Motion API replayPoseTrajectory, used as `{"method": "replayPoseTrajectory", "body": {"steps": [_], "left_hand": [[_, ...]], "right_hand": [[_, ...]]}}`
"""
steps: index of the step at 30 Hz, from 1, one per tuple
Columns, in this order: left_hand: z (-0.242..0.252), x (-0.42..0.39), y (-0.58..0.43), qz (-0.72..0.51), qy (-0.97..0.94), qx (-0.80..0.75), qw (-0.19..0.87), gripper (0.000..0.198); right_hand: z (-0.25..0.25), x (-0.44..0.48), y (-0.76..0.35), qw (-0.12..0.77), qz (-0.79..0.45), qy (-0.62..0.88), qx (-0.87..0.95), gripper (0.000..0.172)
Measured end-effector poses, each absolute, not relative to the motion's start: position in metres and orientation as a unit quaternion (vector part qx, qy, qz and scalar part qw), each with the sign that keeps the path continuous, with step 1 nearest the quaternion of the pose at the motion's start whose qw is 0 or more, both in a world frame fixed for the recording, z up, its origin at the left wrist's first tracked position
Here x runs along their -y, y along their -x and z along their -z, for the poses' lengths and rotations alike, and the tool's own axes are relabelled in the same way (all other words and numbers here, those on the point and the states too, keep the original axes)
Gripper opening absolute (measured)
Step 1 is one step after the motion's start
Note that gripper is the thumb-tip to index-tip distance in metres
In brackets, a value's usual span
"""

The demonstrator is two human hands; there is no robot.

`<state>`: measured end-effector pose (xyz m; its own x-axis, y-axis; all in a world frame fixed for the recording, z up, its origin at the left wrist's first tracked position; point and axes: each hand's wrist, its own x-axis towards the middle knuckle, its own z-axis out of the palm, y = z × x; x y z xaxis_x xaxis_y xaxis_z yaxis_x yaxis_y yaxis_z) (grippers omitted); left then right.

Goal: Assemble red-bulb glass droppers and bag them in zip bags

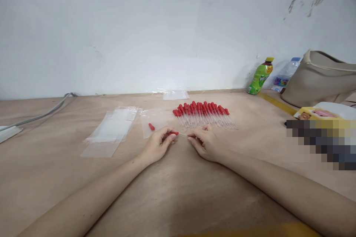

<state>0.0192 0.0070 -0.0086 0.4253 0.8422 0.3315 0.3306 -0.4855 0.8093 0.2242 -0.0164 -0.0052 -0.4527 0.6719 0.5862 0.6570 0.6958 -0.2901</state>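
Note:
My left hand (161, 142) pinches the red rubber bulb (173, 133) of a dropper. The clear thin tube (182, 134) of that dropper runs across to my right hand (204, 141), whose fingers are closed on its other end. Just beyond my hands lies a fanned row of droppers (204, 113) with red bulbs facing the wall and clear tubes toward me. A loose red bulb (151, 126) rests on a clear plastic bag (146, 118), left of the row. Further left, several clear zip bags (111, 127) overlap in a pile.
Another clear bag (175, 95) lies by the wall. At the back right stand a green drink bottle (260, 76), a clear water bottle (286, 76) and a beige bag (319, 81), with a yellow package (322, 113) in front. A grey cable (52, 110) crosses the left side.

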Motion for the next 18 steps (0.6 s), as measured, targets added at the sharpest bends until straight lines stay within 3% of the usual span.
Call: {"method": "replayPoseTrajectory", "body": {"steps": [12,18], "left_hand": [[0.006,-0.005,-0.018,-0.337,-0.767,-0.362,0.408,0.022],[0.004,-0.002,-0.018,-0.308,-0.786,-0.370,0.388,0.023]], "right_hand": [[0.003,0.010,-0.231,0.324,-0.063,0.360,0.873,0.017],[-0.006,0.015,-0.231,0.284,0.023,0.356,0.890,0.018]]}}
